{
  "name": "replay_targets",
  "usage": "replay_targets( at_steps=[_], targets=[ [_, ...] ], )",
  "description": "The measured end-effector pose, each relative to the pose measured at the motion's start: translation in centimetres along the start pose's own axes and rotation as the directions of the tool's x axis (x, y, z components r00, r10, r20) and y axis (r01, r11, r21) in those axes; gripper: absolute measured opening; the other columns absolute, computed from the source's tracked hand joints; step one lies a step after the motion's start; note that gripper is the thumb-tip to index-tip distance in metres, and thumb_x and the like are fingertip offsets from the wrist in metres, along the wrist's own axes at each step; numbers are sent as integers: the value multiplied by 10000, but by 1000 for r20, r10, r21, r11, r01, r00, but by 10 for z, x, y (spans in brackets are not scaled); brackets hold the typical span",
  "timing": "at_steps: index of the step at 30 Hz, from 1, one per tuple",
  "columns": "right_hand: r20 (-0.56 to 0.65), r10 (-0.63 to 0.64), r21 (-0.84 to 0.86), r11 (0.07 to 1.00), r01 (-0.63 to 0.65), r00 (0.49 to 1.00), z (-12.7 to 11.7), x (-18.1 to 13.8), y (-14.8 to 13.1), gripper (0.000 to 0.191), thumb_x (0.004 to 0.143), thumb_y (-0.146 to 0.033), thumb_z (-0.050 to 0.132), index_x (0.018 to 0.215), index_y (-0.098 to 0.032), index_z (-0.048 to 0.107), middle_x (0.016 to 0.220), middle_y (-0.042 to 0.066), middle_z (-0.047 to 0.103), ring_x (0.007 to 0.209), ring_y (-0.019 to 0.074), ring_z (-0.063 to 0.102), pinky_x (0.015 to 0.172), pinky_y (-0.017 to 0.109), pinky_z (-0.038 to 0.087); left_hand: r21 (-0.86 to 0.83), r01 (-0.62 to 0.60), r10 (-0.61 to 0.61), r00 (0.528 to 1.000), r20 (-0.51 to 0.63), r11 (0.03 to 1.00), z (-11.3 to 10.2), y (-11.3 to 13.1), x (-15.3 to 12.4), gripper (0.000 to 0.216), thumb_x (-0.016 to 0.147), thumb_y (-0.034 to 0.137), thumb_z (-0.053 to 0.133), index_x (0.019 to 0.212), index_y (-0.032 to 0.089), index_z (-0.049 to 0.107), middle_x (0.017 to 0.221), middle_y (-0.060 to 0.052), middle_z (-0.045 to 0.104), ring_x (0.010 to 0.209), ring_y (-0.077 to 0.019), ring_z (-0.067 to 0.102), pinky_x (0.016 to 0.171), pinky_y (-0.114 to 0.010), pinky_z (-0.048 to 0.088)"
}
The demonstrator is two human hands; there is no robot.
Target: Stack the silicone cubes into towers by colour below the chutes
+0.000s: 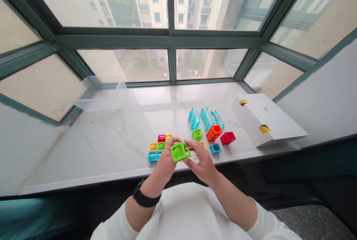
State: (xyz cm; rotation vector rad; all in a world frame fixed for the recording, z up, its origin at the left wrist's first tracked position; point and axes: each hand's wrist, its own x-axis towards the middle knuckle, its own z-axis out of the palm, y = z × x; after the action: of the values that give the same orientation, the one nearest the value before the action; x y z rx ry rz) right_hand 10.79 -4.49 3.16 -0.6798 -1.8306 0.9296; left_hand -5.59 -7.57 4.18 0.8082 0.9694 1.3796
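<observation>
The left hand [166, 160] curled round a green block [178, 152], and the right hand [205, 163] bracketed its side, thumb and forefinger bent: both had hold, over the counter [106, 147]! Turning the block looked the step; next seemingly called for steady fingers.

Held block [178, 152] lime green; sill [111, 150] white (faint greyish veining); ridged pieces [206, 118] translucent turquoise.

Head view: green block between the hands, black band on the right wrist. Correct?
Wrong side: the head view shows the black band on the left wrist. The green block is indeed between left hand and right hand.
</observation>
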Motion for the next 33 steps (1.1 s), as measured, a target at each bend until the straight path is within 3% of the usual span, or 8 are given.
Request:
replay_targets(
  at_steps=[5, 8, 11, 15, 18, 21, 28, 33],
  targets=[
    [-21, 75, 47, 996, -74, 997, -7, -4, 7, 442, 936, -374, 769, 1344, -283, 625, 1256, 84, 711, 1119, 247, 711, 964, 410, 635, 77, -21, 20, 1000, 20, 997, -3, -4, 1, 262, 830, 304, 832, 989, 221, 641, 890, 17, 630, 795, -131, 591, 738, -237, 495],
    [-64, 148, 70, 987, -144, 987, -17, -5, 14, 445, 934, -383, 773, 1337, -285, 614, 1252, 84, 714, 1111, 251, 726, 989, 428, 632, 146, -24, 19, 999, 36, 989, -9, -5, 4, 258, 936, 411, 725, 1103, 221, 674, 1010, -33, 683, 874, -173, 638, 784, -293, 543],
    [-105, 199, 44, 980, -196, 974, -30, -4, 19, 453, 927, -389, 776, 1332, -276, 608, 1242, 90, 727, 1100, 261, 742, 996, 445, 635, 256, -104, 95, 994, 49, 961, -14, -3, 7, 317, 1018, 452, 602, 1237, 232, 667, 1214, -89, 686, 1046, -225, 668, 891, -366, 579],
    [-82, 201, -109, 972, -209, 976, -46, -3, 23, 433, 905, -351, 789, 1302, -269, 638, 1248, 87, 736, 1075, 264, 750, 995, 451, 634, 551, -296, 229, 955, 189, 780, -18, 1, 12, 452, 970, 360, 701, 1404, 306, 587, 1466, -94, 586, 1313, -266, 592, 1060, -423, 546],
    [-45, 166, -185, 968, -172, 985, -54, -4, 25, 439, 916, -306, 770, 1336, -279, 646, 1275, 84, 720, 1093, 264, 736, 994, 446, 628, 717, -384, 238, 923, 301, 582, -18, 0, 18, 472, 925, 269, 748, 1371, 324, 604, 1383, -74, 646, 1289, -265, 611, 1074, -445, 541],
    [-28, 139, -221, 965, -142, 990, -60, -5, 27, 457, 935, -274, 744, 1379, -299, 640, 1304, 83, 699, 1122, 265, 716, 1000, 442, 616, 768, -398, 226, 918, 327, 502, -15, -6, 23, 428, 909, 225, 749, 1309, 305, 616, 1296, -65, 690, 1204, -256, 657, 1046, -447, 557],
    [-39, 112, -235, 965, -118, 993, -66, -7, 36, 471, 951, -272, 736, 1409, -326, 637, 1307, 71, 714, 1186, 263, 697, 1020, 428, 608, 786, -398, 224, 917, 329, 473, -1, -14, 33, 428, 868, 214, 785, 1263, 280, 637, 1215, -53, 736, 1108, -247, 701, 997, -421, 573],
    [-80, 153, -185, 969, -166, 985, -69, -6, 45, 480, 982, -320, 694, 1453, -308, 601, 1351, 80, 714, 1148, 250, 730, 1010, 422, 625, 769, -293, 188, 956, 225, 569, 1, -22, 48, 384, 859, 285, 798, 1224, 271, 679, 1183, -56, 760, 1053, -248, 722, 950, -414, 588]
  ],
)
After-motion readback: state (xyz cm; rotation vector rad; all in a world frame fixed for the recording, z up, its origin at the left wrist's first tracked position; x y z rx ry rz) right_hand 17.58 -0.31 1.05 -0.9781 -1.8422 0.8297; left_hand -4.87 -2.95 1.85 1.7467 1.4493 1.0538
